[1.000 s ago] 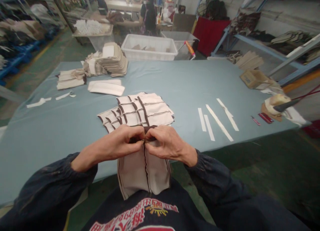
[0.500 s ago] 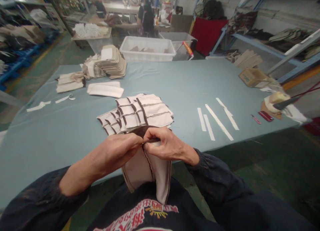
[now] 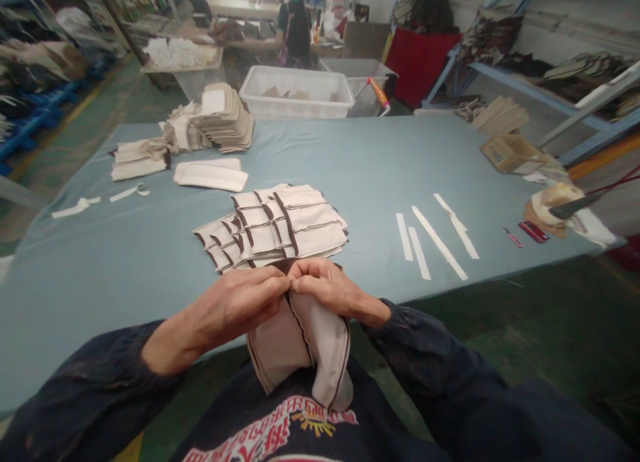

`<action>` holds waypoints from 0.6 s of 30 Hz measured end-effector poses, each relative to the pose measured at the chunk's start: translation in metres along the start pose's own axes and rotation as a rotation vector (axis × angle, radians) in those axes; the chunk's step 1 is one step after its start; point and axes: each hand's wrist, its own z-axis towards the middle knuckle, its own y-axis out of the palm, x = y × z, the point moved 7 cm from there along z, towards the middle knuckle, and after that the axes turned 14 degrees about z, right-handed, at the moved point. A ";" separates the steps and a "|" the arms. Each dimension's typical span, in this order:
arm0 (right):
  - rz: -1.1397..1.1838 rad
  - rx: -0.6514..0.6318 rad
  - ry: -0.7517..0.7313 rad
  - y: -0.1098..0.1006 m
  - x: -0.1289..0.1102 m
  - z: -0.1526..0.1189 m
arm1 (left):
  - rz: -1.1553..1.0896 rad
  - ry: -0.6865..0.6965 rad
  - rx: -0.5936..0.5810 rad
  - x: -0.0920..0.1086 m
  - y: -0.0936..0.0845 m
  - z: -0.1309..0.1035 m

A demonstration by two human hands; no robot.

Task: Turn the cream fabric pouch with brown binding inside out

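Observation:
A cream fabric piece (image 3: pixel 283 345) with dark brown edging and a dark seam hangs over the table's front edge, in front of my body. My left hand (image 3: pixel 240 299) pinches its upper edge near the seam. Fingertips almost touching the left ones, my right hand (image 3: pixel 333 289) grips the same edge from the other side. Just beyond both hands, a pile of cream pieces with dark brown borders (image 3: pixel 310 219) lies spread on the blue-green table cover (image 3: pixel 350 155).
White strips (image 3: pixel 440 242) and a red object (image 3: pixel 533 232) lie at right, near a cardboard box (image 3: pixel 510 154). Stacked beige pieces (image 3: pixel 227 119) and flat cream pieces (image 3: pixel 210 175) sit at left. A white bin (image 3: pixel 296 92) stands beyond the table; a person (image 3: pixel 296 29) is farther back.
Both hands have drawn closer together at the fabric's top edge. The fabric's lower right part has swung slightly right and bulges more.

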 end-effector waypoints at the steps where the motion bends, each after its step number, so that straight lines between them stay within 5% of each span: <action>1: -0.011 0.000 -0.003 0.000 0.001 -0.001 | 0.006 -0.009 -0.001 0.001 0.000 0.000; 9: -0.193 0.053 -0.172 -0.003 -0.012 -0.014 | -0.187 -0.285 -0.118 -0.010 0.006 -0.003; 18: -0.501 0.046 -0.431 0.001 -0.024 -0.022 | -0.307 -0.263 -0.324 -0.014 0.020 -0.006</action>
